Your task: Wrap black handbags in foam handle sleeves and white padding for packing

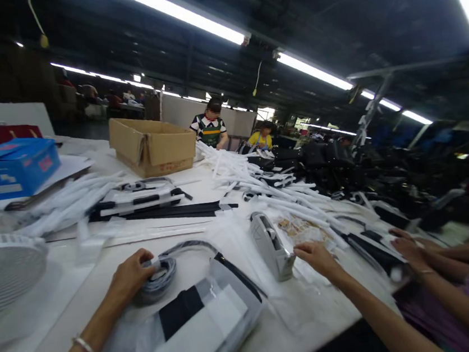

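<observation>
We pinch the edge of a coiled grey cord point(166, 277) in the fingers of our left hand point(131, 273); the coil lies on the white table point(288, 317), just beside a plastic-wrapped package point(200, 321). Our right hand point(318, 258) is at the near end of a tape dispenser point(267, 243), its fingers bent, though we cannot tell whether they grip tape. Beyond the dispenser we see heaped white strips point(279, 193) and an open cardboard box point(172, 149).
</observation>
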A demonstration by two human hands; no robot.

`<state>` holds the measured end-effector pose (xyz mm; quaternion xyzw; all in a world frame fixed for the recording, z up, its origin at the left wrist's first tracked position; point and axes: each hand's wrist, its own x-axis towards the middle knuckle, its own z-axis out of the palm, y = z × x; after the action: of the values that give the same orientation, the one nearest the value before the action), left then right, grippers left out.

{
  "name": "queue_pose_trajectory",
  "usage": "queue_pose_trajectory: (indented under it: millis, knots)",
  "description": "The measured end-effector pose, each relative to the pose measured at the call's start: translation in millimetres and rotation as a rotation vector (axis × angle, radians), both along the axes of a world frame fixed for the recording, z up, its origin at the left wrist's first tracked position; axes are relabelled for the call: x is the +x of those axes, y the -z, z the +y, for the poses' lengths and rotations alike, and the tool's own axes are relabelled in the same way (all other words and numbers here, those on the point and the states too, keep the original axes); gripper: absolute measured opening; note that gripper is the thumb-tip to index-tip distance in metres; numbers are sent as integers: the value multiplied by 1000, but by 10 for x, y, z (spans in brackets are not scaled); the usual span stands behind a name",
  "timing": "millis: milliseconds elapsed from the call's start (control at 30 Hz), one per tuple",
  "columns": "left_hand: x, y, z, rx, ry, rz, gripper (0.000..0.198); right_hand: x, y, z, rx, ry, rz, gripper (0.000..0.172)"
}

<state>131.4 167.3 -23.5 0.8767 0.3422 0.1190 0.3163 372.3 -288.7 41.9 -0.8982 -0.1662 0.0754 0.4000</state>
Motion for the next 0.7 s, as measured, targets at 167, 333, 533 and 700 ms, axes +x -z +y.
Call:
queue_pose_trajectory:
  millis: [167, 333, 533, 700]
  knots:
    - [-64, -27, -33, -5, -43, 28, 18, 7, 208, -46, 113, -8, 228, 49]
    - [-85, -7, -38, -11, -66, 15, 23, 38, 212, 72, 178, 35, 277, 39]
    - [-98, 40, 0, -51, -49, -27, 29, -46, 205, 163, 253, 126, 225, 32]
    - [-110, 82, 38, -88, -64, -61, 31, -234, 155, 146, 284, 152, 129, 27]
